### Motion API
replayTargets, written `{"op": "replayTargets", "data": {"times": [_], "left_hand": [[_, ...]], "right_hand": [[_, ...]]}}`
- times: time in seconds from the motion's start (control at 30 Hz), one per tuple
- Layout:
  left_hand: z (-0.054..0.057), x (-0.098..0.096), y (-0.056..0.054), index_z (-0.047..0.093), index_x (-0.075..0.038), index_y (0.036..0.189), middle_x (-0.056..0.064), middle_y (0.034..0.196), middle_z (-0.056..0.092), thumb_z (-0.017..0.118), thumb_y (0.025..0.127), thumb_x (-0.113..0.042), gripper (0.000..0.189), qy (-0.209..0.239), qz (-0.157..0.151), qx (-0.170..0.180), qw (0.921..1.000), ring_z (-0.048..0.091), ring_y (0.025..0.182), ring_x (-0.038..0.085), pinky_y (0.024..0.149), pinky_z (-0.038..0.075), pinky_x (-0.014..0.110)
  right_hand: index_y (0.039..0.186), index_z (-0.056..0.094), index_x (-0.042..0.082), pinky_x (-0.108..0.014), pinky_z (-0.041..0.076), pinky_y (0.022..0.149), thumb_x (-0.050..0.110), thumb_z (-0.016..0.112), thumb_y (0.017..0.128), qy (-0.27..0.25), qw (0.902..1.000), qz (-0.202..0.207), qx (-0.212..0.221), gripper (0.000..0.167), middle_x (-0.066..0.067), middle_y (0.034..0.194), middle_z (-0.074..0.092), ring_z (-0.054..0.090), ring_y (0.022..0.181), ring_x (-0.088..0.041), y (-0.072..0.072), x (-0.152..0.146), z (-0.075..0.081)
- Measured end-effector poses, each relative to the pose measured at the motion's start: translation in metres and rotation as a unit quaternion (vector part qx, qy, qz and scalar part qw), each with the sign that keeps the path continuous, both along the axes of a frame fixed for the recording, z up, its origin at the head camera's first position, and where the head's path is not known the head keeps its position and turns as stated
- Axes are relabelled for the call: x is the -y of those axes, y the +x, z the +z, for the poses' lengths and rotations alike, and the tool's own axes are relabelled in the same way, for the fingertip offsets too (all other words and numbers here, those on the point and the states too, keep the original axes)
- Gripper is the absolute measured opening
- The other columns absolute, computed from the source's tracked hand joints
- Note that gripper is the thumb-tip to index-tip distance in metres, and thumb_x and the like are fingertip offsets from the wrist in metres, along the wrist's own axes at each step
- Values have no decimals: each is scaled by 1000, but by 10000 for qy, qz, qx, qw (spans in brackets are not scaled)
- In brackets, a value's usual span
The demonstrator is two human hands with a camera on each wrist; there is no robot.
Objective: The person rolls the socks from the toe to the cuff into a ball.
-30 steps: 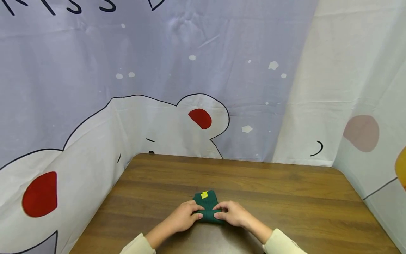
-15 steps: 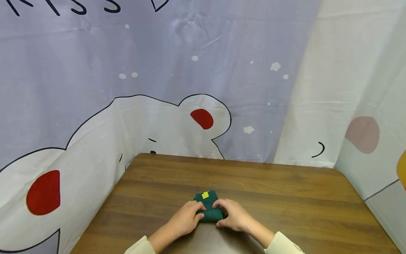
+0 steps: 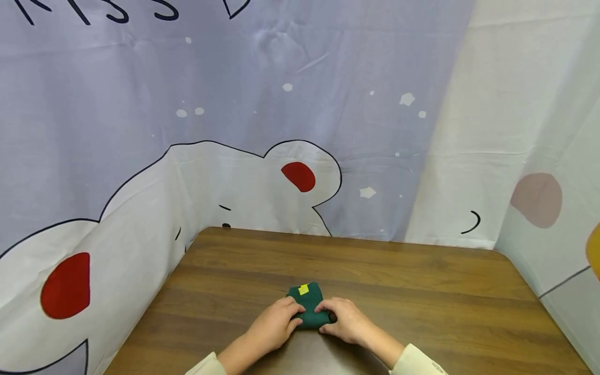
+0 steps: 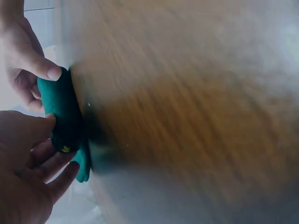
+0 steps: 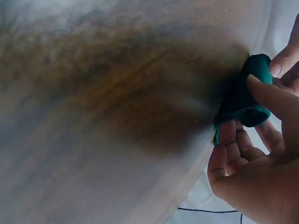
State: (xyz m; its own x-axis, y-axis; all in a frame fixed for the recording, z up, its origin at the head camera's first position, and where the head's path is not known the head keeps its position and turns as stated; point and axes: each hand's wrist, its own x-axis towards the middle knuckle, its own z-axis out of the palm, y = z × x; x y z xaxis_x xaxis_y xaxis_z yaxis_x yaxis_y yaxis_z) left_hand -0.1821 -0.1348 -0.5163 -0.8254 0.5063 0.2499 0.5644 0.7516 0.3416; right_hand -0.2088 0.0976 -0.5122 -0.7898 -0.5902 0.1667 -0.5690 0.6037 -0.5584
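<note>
Cloth [image 3: 309, 301] on table [image 3: 412, 291], between fingers [image 3: 295, 308], backdrop [image 3: 356, 114] behind

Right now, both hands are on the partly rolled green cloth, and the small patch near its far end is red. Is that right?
Not quite: the small patch is yellow, not red, as the head view shows. The rest is right: the left hand and the right hand are both on the partly rolled green cloth, with the patch near its far end.
</note>
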Motion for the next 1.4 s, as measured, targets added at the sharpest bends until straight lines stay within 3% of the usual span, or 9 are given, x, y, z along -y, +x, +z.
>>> {"op": "replayTargets", "data": {"times": [0.3,0.5,0.73,1.17,1.27,1.4], "left_hand": [[-2,0,2,65,-20,110,-8,107,65,83,85,-22,31,66,119,422,9990,63,103,9,88,55,34],[-2,-1,4,67,-19,110,-5,110,68,81,87,-21,27,227,247,466,9984,65,110,17,94,54,39],[-4,-1,5,70,-15,113,-2,113,71,75,92,-21,23,381,321,546,9973,63,115,22,100,51,43],[-5,-1,8,71,-10,114,-1,110,69,69,96,-18,20,339,279,431,9981,62,109,19,95,53,39],[-4,-1,6,71,-9,114,-1,111,70,68,97,-19,20,224,301,411,9985,61,107,17,95,52,38],[-2,-2,5,72,-9,114,0,114,71,67,98,-21,21,17,325,333,9989,57,105,15,97,50,39]], "right_hand": [[106,75,15,-23,44,67,23,88,78,-244,9983,-35,519,32,9,88,61,51,76,-3,-1,-5,1],[108,76,13,-22,44,66,25,87,79,-280,9951,4,947,33,6,87,60,52,75,-3,0,-7,5],[110,76,12,-23,42,68,32,81,86,-320,9933,-35,1111,31,6,85,56,49,76,-3,-2,-11,2],[108,75,10,-50,51,87,32,69,96,-63,9818,-234,1883,26,-3,102,72,61,98,-22,-4,-6,13],[109,74,11,-48,51,84,34,69,96,-14,9820,-247,1871,27,-2,101,71,61,95,-20,-6,-6,15],[113,70,14,-36,49,74,33,75,91,4,9897,-79,1429,30,4,91,66,57,83,-13,-6,-6,14]]}}
